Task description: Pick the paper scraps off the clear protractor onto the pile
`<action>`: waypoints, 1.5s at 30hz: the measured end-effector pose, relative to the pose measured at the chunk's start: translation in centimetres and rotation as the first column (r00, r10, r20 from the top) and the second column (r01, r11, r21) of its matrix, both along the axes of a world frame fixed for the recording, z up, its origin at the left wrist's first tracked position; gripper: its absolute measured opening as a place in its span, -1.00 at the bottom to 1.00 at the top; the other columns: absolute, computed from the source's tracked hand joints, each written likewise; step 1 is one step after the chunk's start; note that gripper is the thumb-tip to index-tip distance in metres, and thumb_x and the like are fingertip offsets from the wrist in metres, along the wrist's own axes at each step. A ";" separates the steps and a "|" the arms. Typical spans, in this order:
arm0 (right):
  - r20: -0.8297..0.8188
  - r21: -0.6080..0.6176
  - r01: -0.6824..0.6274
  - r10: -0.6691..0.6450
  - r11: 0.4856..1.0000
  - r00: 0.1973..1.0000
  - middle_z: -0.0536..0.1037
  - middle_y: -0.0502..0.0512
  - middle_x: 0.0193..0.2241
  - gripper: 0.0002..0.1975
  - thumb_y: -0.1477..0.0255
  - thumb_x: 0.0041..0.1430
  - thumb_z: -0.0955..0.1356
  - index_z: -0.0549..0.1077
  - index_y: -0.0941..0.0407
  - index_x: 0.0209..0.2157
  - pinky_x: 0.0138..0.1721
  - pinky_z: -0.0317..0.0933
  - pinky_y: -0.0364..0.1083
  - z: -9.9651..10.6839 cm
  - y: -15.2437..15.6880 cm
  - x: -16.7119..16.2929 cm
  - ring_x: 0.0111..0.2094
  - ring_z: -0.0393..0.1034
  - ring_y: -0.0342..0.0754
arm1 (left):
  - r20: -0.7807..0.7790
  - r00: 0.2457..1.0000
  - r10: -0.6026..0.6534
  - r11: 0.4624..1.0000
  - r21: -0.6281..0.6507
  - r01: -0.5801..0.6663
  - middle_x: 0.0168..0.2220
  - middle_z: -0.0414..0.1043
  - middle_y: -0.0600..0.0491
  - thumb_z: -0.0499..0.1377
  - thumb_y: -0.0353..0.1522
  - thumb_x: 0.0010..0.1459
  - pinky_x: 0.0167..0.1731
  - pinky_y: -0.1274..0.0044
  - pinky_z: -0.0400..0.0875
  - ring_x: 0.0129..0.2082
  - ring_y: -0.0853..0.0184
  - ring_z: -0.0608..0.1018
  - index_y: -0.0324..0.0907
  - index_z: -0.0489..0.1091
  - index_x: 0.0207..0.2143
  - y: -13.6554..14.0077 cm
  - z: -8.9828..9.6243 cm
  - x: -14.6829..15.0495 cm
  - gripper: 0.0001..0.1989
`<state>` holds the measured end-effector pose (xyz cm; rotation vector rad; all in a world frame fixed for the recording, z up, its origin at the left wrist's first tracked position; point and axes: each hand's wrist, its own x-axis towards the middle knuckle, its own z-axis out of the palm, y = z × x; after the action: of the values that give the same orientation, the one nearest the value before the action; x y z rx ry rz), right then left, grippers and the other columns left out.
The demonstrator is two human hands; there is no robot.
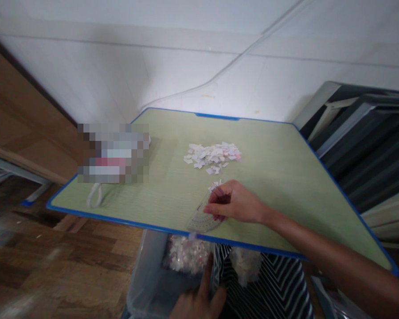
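My right hand (236, 201) is closed on a clear plastic protractor (199, 220), which lies near the front edge of the table. A few small white paper pieces (214, 184) are just beyond its fingers. Farther back sits a larger loose pile of white paper pieces (213, 155), some with pink on them. My left hand (199, 303) is below the table edge at the clear plastic bin (138, 279), index finger stretched out and thumb apart. Small shiny clear pieces (186, 254) fill the bin's far part. A small whitish piece (193, 235) sits at the table's blue edge.
The green folding table (269, 177) stands against a white wall. A blurred-out object with a white loop strap (95, 195) rests at its left. Dark flat panels (379, 146) lean at right; a cardboard box (29, 115) stands left. Pale pieces (246, 263) lie on a striped cloth (275, 288).
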<state>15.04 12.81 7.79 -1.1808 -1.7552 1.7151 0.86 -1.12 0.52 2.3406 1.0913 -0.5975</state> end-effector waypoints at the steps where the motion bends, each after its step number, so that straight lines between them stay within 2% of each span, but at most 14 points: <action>1: -0.004 -0.001 -0.009 0.009 1.000 1.000 0.39 -0.07 -0.71 -0.74 0.32 -0.18 0.46 0.38 0.20 -0.63 -0.63 0.16 -0.27 0.1 -0.1 0.0 -0.67 0.27 -0.29 | 0.002 1.000 -0.002 1.000 0.005 0.002 0.20 -0.13 -0.29 0.04 -0.58 0.17 -0.51 0.38 0.48 -0.42 0.15 0.56 -0.03 0.24 0.05 0.0 0.0 0.0 -0.57; 3: -0.027 -0.017 -0.003 0.003 1.000 1.000 0.40 -0.07 -0.70 -0.74 0.31 -0.18 0.46 0.39 0.20 -0.62 -0.64 0.17 -0.28 0.4 0.0 0.2 -0.67 0.28 -0.29 | 0.000 1.000 -0.002 1.000 0.004 0.002 0.20 -0.12 -0.29 0.05 -0.57 0.17 -0.51 0.40 0.48 -0.42 0.15 0.56 -0.02 0.22 0.07 0.1 0.0 0.0 -0.55; 7: -0.069 0.006 0.102 -0.101 0.995 0.992 0.40 -0.07 -0.72 -0.74 0.32 -0.19 0.46 0.39 0.21 -0.61 -0.66 0.17 -0.29 1.1 0.8 1.6 -0.68 0.29 -0.29 | -0.006 1.000 -0.006 1.000 -0.001 0.006 0.19 -0.12 -0.31 0.06 -0.56 0.18 -0.50 0.40 0.48 -0.42 0.16 0.56 -0.02 0.20 0.09 0.2 0.1 0.1 -0.55; 14: 0.030 0.014 0.108 -0.109 0.994 0.994 0.41 -0.08 -0.73 -0.78 0.40 -0.23 0.48 0.40 0.22 -0.62 -0.68 0.16 -0.30 1.0 2.1 3.8 -0.70 0.28 -0.30 | -0.018 1.000 -0.011 1.000 -0.011 0.011 0.19 -0.13 -0.29 0.08 -0.54 0.18 -0.50 0.41 0.48 -0.41 0.15 0.56 -0.04 0.27 0.02 0.3 0.2 0.2 -0.62; 21: 0.036 -0.074 -0.051 0.054 0.996 0.998 0.41 -0.06 -0.72 -0.76 0.35 -0.19 0.46 0.40 0.22 -0.63 -0.66 0.18 -0.30 0.4 1.0 2.6 -0.69 0.28 -0.29 | 0.010 1.000 -0.009 1.000 0.020 0.009 0.18 -0.13 -0.31 0.08 -0.56 0.17 -0.50 0.41 0.48 -0.41 0.14 0.56 -0.04 0.23 0.06 -0.1 -0.3 0.0 -0.57; 25: 0.013 -0.077 -0.086 0.087 0.993 0.996 0.41 -0.05 -0.71 -0.74 0.31 -0.18 0.46 0.41 0.21 -0.61 -0.64 0.19 -0.28 0.2 0.4 1.9 -0.66 0.29 -0.28 | 0.036 0.999 -0.013 1.000 0.009 0.013 0.19 -0.13 -0.32 0.07 -0.56 0.17 -0.50 0.41 0.48 -0.42 0.15 0.56 -0.05 0.23 0.06 -0.2 -0.5 -0.1 -0.57; 28: -0.009 -0.078 -0.173 0.173 0.982 0.985 0.41 -0.05 -0.69 -0.72 0.27 -0.15 0.44 0.40 0.21 -0.59 -0.62 0.20 -0.27 0.4 0.3 1.8 -0.65 0.29 -0.27 | 0.030 1.000 0.004 1.000 -0.004 -0.004 0.19 -0.13 -0.29 0.05 -0.59 0.16 -0.52 0.41 0.49 -0.44 0.15 0.56 -0.04 0.26 0.03 -0.1 -0.1 0.0 -0.58; 30: -0.023 -0.048 -0.178 0.177 0.983 0.984 0.39 -0.06 -0.70 -0.70 0.24 -0.14 0.43 0.38 0.20 -0.59 -0.63 0.18 -0.26 0.8 0.7 2.1 -0.65 0.27 -0.27 | 0.021 1.000 0.004 1.000 -0.026 -0.004 0.19 -0.13 -0.28 0.06 -0.60 0.15 -0.51 0.41 0.48 -0.42 0.15 0.56 -0.03 0.25 0.04 0.1 0.1 0.1 -0.55; 31: -0.025 -0.012 -0.139 0.139 0.990 0.990 0.37 -0.07 -0.71 -0.69 0.23 -0.14 0.43 0.37 0.19 -0.60 -0.64 0.16 -0.26 1.0 1.0 2.5 -0.66 0.26 -0.28 | 0.014 1.000 0.000 0.999 -0.035 0.000 0.19 -0.12 -0.28 0.06 -0.60 0.15 -0.50 0.40 0.48 -0.41 0.15 0.56 -0.02 0.24 0.05 0.1 0.2 0.1 -0.54; 33: -0.019 0.100 0.012 -0.010 0.995 1.000 0.31 -0.10 -0.73 -0.67 0.21 -0.10 0.41 0.33 0.18 -0.62 -0.68 0.09 -0.27 1.5 1.9 3.6 -0.70 0.19 -0.30 | -0.002 1.000 -0.009 1.000 -0.030 0.009 0.19 -0.12 -0.30 0.06 -0.59 0.16 -0.49 0.40 0.48 -0.40 0.14 0.56 -0.03 0.25 0.05 0.2 0.3 0.1 -0.55; 35: 0.003 0.237 0.154 -0.159 0.959 0.987 0.26 -0.12 -0.76 -0.64 0.19 -0.09 0.40 0.29 0.17 -0.66 -0.71 0.01 -0.26 1.8 2.9 4.8 -0.72 0.13 -0.31 | -0.005 1.000 -0.015 1.000 -0.010 0.015 0.18 -0.12 -0.32 0.06 -0.56 0.18 -0.50 0.39 0.48 -0.41 0.13 0.56 -0.04 0.25 0.04 0.2 0.3 0.1 -0.59; 36: 0.023 0.274 0.178 -0.191 0.945 0.981 0.25 -0.11 -0.77 -0.62 0.19 -0.08 0.39 0.27 0.16 -0.69 -0.71 -0.01 -0.26 1.9 3.3 5.4 -0.73 0.12 -0.31 | -0.002 1.000 -0.015 1.000 -0.001 0.015 0.18 -0.12 -0.33 0.06 -0.54 0.19 -0.51 0.39 0.48 -0.42 0.13 0.56 -0.05 0.25 0.04 0.2 0.2 0.1 -0.61; 39: 0.094 0.325 0.185 -0.227 0.927 0.969 0.25 -0.10 -0.78 -0.61 0.19 -0.06 0.37 0.25 0.16 -0.71 -0.71 -0.03 -0.24 1.8 3.9 6.2 -0.73 0.11 -0.30 | 0.001 1.000 -0.022 1.000 0.011 0.022 0.18 -0.11 -0.33 0.07 -0.52 0.20 -0.52 0.40 0.48 -0.43 0.14 0.56 -0.05 0.26 0.04 0.1 0.2 0.1 -0.62; 45: 0.208 0.297 0.038 -0.104 0.954 0.973 0.25 -0.09 -0.78 -0.65 0.25 -0.03 0.35 0.28 0.17 -0.70 -0.70 -0.04 -0.23 2.2 3.5 6.2 -0.73 0.09 -0.30 | 0.005 0.999 -0.032 0.999 0.007 0.032 0.18 -0.13 -0.33 0.06 -0.53 0.20 -0.52 0.40 0.48 -0.44 0.15 0.56 -0.06 0.25 0.04 0.1 0.5 0.1 -0.62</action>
<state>21.27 16.36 9.97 -1.3215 -1.9865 1.2666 0.91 -0.97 0.99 2.3685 1.0578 -0.5998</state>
